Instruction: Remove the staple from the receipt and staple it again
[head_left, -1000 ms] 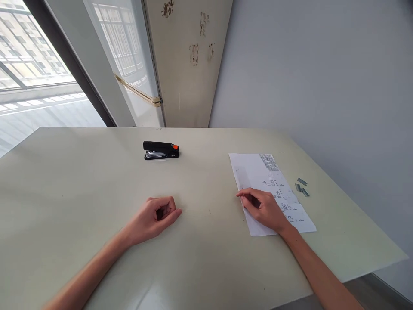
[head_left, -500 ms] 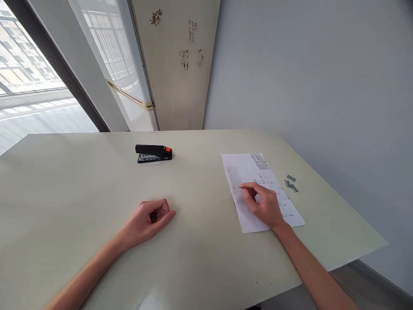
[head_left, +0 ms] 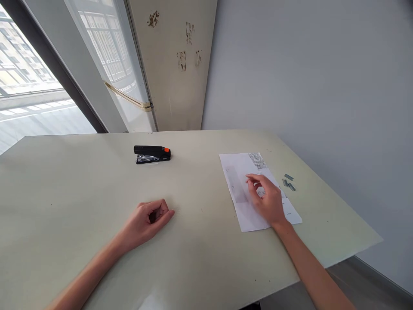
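My left hand (head_left: 150, 219) rests on the table with its fingers curled in and the thumb lying alongside. Nothing shows in its grasp. Over a printed sheet of paper (head_left: 240, 217) hovers my right hand (head_left: 266, 198), its index finger stretched out and the thumb a little apart below it. I see no object between them, and the hand hides part of the print. A black stapler (head_left: 152, 154) with an orange patch lies beyond my left hand. Right of the paper are several small grey staple strips (head_left: 288, 181).
The pale table (head_left: 200, 258) runs back to a white refrigerator (head_left: 177, 94) with brown marks on its side. A bare wall (head_left: 306, 77) rises behind the table's right edge. At the far left is a bright window (head_left: 26, 64).
My right hand has shifted slightly up and to the right over the paper, and its fingers have parted a little. My left hand stays put. The view has shifted slightly.
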Demonstrator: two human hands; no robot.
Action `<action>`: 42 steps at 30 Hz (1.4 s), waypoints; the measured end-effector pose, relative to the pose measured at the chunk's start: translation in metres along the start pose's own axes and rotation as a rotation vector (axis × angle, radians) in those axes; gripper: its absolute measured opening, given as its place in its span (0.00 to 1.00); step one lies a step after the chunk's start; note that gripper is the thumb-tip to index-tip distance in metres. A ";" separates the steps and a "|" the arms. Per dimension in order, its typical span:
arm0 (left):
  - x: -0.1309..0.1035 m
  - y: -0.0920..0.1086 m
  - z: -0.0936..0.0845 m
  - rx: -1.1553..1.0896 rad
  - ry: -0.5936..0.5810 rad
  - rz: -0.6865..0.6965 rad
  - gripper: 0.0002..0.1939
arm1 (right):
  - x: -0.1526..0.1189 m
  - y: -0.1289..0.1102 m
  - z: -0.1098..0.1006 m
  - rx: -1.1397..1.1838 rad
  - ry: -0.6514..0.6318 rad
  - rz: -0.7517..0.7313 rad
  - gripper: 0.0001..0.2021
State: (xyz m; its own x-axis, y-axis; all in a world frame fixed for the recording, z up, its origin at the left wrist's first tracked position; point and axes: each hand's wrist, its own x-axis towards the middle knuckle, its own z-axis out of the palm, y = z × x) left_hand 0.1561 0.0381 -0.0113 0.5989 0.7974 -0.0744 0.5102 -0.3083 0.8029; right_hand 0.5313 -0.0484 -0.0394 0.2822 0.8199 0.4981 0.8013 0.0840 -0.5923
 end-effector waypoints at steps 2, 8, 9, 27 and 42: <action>-0.001 -0.001 0.000 -0.007 -0.007 -0.004 0.22 | 0.002 0.011 -0.007 -0.069 0.037 0.022 0.17; -0.004 0.002 0.000 0.003 -0.010 -0.019 0.21 | -0.003 0.079 -0.056 -0.374 0.072 0.218 0.33; -0.004 0.003 0.000 0.005 -0.010 -0.018 0.21 | -0.004 0.092 -0.064 -0.400 0.052 0.247 0.35; -0.003 0.002 0.003 0.073 -0.011 0.032 0.20 | 0.018 0.141 -0.053 -0.450 -0.369 0.084 0.32; -0.008 0.000 0.007 0.348 0.000 0.504 0.13 | -0.054 -0.027 0.019 -0.172 -0.508 -0.304 0.30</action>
State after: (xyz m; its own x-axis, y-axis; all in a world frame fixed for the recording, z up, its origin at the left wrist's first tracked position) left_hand 0.1559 0.0282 -0.0152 0.8191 0.5092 0.2641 0.3360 -0.7991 0.4986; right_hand 0.4847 -0.0843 -0.0624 -0.2245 0.9446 0.2393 0.8922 0.2980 -0.3393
